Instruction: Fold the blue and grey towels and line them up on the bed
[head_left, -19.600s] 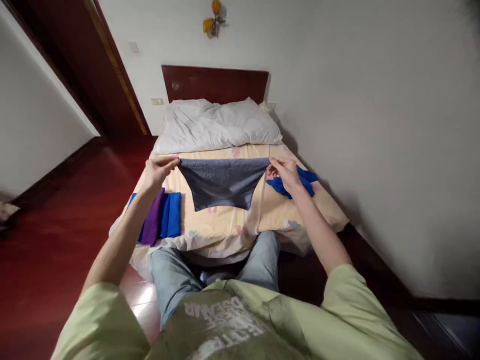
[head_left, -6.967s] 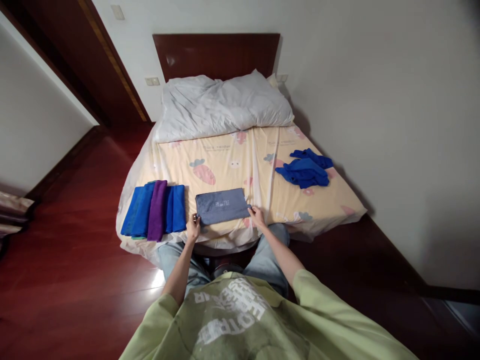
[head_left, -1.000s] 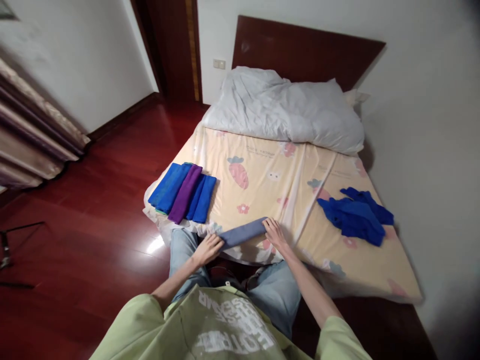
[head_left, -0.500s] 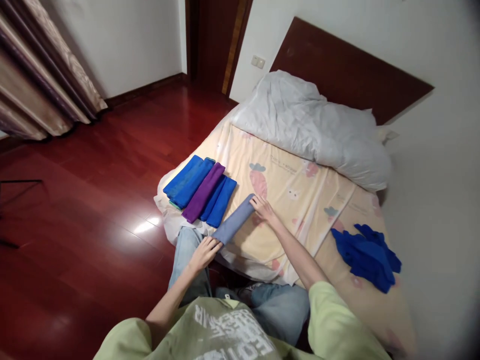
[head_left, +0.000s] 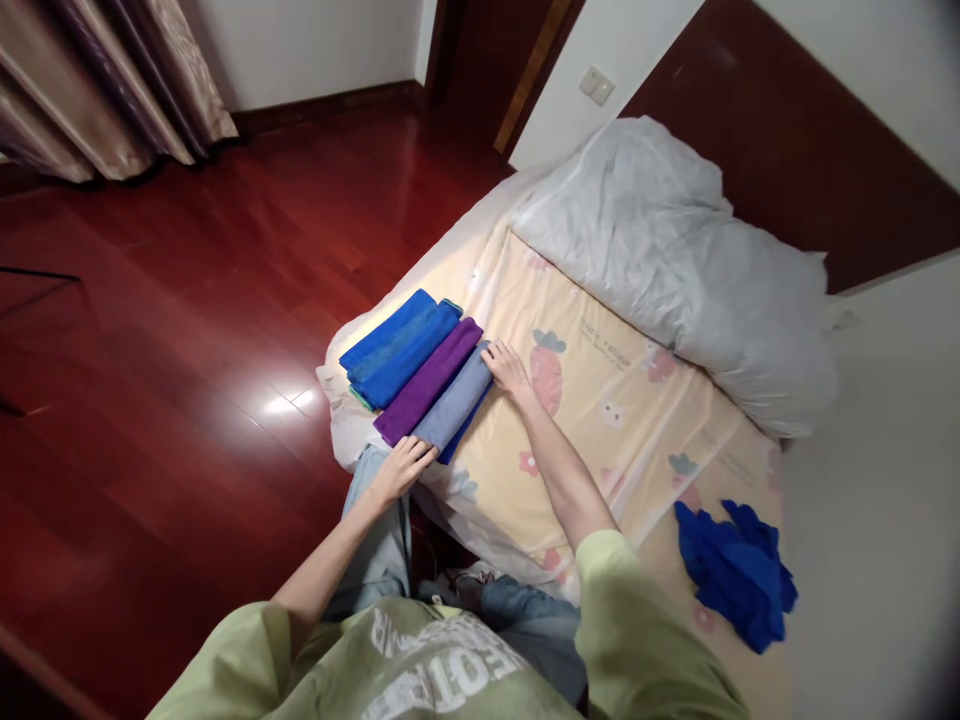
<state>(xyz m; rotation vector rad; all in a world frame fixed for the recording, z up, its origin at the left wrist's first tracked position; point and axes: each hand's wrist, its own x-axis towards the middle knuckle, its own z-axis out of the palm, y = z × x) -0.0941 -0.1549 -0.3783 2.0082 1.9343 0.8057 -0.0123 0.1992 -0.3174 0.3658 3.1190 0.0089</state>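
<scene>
a grey-blue cloth (head_left: 456, 398), folded into a long narrow strip, lies aslant at the foot of the bed (head_left: 525, 520), over the right-hand part of a row of folded cloths. both ends are gripped: the left hand (head_left: 405, 465) has its fingers closed over the near end, and the right hand (head_left: 508, 368) pinches the far end, its thumb mostly hidden. the strip is fairly straight between them.

just left of it, and running along it, is a folded purple cloth (head_left: 429, 382). a blue cloth (head_left: 466, 427) shows from under the strip's right side. beyond the purple one are folded blue cloths (head_left: 394, 345), side by side and overlapping, with a green edge (head_left: 361, 398) peeping out below.

well apart, on the right side of the bed, lies a crumpled blue heap (head_left: 739, 575). the sheet is pale yellow, printed with carrots, flowers and a small white face. a grey-white quilt (head_left: 667, 240) is bunched at the head, against a dark red-brown headboard (head_left: 795, 120). a wall plate (head_left: 597, 86) sits beside that. shiny red floorboards (head_left: 187, 350) stretch away to the left, to a striped curtain (head_left: 105, 80).
</scene>
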